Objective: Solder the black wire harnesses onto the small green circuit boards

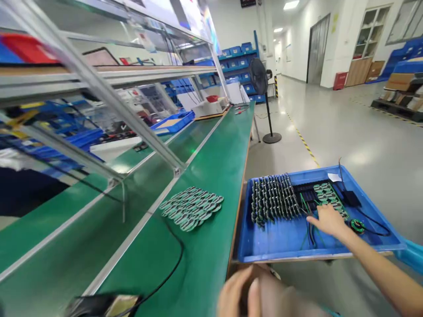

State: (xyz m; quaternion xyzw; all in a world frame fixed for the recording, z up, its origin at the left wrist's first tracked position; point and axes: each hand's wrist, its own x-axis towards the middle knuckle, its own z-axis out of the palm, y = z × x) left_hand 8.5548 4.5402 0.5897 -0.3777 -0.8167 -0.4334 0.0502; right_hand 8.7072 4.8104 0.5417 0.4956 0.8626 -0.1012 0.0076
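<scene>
My right hand [330,221] is over a blue tray [274,251], palm down with its thumb spread to the left. Its fingers lie at black and green wires [311,233] and the edge of a panel of green circuit boards [330,200]; I see nothing gripped. Left of it in the tray stand rows of dark-edged circuit boards [274,200]. A round green board [357,226] and a black box with a cable [350,198] lie to its right. My left hand [241,293] is at the bottom, by the bench edge, its fingers bent and smeared by motion; what they hold is unclear.
On the green bench [218,167] lies a sheet of small oval boards [193,207]. A black cable [178,259] runs to a blurred dark item [102,306]. Metal shelf posts [132,123] rise on the left. A standing fan [267,101] is beyond the tray.
</scene>
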